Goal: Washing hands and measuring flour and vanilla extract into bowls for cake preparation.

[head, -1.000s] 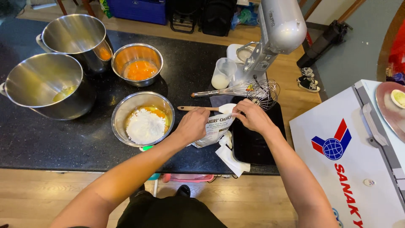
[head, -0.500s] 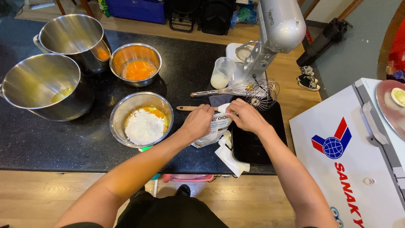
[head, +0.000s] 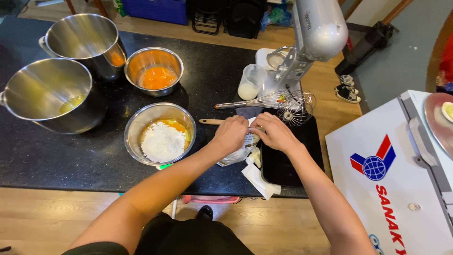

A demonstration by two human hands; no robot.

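Both hands pinch the top of a small bag (head: 238, 153) on the table (head: 47, 156): left hand (head: 231, 134) at its nine o'clock, right hand (head: 273, 133) at three. At the left hand's nine o'clock, a bowl (head: 160, 133) holds white powder over yolk; another bowl (head: 154, 71) at eleven holds yolks.

the bowl of flour (head: 160, 133) sits on the counter (head: 56, 151); left of it a large pot (head: 49, 94), behind it a second bowl (head: 154, 71), right of it both hands on a bag (head: 240, 151) (whisk (head: 264, 100) beyond).
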